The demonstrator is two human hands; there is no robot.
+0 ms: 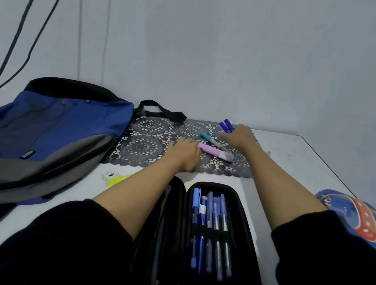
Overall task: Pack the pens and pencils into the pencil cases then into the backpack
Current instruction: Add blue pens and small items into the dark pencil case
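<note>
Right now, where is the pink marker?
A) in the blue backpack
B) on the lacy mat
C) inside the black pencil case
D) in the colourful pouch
B: the pink marker lies flat on the lacy mat, one end at the left hand, outside the open black pencil case.

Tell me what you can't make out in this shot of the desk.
- Head view: the left hand covers one end of the highlighter; grip unclear.
- The right hand hides most of the blue pens; count uncertain.
- The left arm hides the black case on its left half.
- The right sleeve and frame edge cut off the patterned case.
- The backpack label is too blurred to read.
</note>
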